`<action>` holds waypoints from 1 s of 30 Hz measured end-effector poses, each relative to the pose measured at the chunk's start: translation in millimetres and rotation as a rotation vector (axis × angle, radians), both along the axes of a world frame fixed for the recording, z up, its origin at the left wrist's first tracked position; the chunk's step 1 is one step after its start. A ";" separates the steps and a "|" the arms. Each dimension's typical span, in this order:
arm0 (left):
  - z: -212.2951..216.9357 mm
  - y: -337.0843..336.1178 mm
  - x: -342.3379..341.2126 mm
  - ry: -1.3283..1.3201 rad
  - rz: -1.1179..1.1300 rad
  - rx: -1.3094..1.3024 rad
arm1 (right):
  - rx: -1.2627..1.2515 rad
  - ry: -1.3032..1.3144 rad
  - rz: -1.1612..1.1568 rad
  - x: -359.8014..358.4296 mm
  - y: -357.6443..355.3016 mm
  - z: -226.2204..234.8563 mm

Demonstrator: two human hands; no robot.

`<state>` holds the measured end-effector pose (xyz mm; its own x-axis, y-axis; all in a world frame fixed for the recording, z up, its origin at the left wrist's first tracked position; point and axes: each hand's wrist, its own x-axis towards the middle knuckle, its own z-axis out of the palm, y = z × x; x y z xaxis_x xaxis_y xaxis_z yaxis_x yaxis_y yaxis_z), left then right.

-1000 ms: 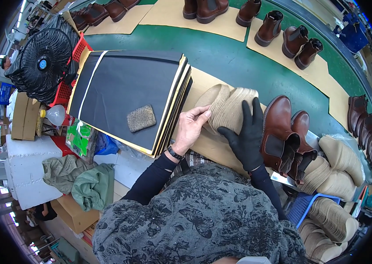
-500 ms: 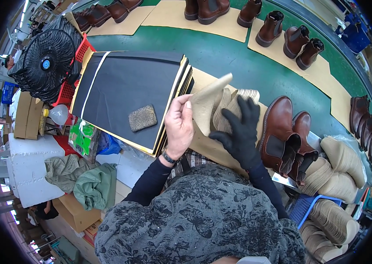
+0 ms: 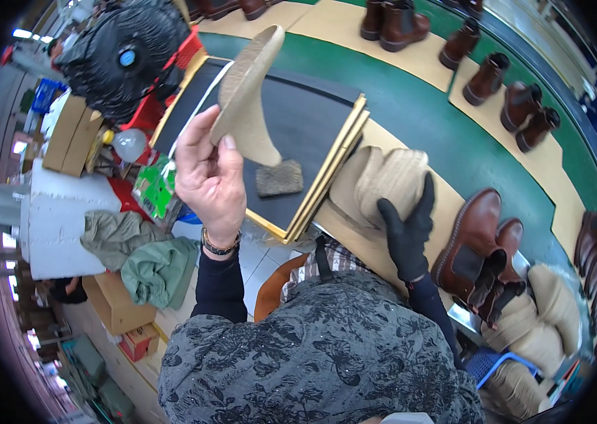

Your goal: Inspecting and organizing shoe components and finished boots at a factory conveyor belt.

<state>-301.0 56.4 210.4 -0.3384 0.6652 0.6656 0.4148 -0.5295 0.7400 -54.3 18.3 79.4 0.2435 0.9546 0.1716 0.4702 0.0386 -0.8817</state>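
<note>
The bare left hand [image 3: 210, 177] is raised, its grip pinching a tan insole [image 3: 247, 92] by the narrow end between thumb and fingers; the insole is stiff, curved and rough like felt, and stands upright above the left part of the table. The right hand [image 3: 406, 230], in a black glove, lies flat with fingers spread on a stack of insoles [image 3: 383, 180] of the same tan stuff, on a cardboard sheet [image 3: 447, 205] in the near middle of the table.

To the left lies a black mat [image 3: 298, 120] on yellow-edged boards, with a small grey scouring pad [image 3: 279, 178] on it. At the far left stand brown cardboard boxes [image 3: 72, 138], a white block [image 3: 55, 222] and a crumpled green packet [image 3: 156, 192]. Smooth brown leather boots [image 3: 471, 244] stand just right of the gloved hand, and more boots [image 3: 486, 78] line the green belt [image 3: 418, 113] farther off.
</note>
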 end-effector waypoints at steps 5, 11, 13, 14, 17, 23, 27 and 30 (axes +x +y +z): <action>-16.1 2.1 -56.8 0.901 0.144 0.010 | 0.471 -0.204 0.366 -15.6 21.4 64.8; -59.3 15.3 -93.5 1.093 -0.023 -0.163 | 0.443 -0.417 0.879 -83.6 54.8 89.1; -57.9 16.4 -100.6 1.064 -0.087 -0.160 | 0.425 -0.518 0.869 -97.3 60.4 79.0; -57.7 20.1 -102.2 1.059 -0.084 -0.164 | 0.423 -0.520 0.875 -99.6 63.5 79.0; -57.9 25.5 -108.6 1.040 -0.247 -0.156 | 0.412 -0.523 0.934 -99.7 68.9 82.0; -60.8 20.5 -131.0 0.995 -0.381 -0.223 | 0.332 -0.525 1.102 -76.7 72.4 94.8; -47.8 19.8 -129.0 0.990 -0.459 -0.249 | 0.383 -0.583 0.956 -97.4 80.9 89.0; -47.4 19.4 -129.9 1.042 -0.471 -0.223 | 0.401 -0.554 0.912 -98.4 79.5 87.8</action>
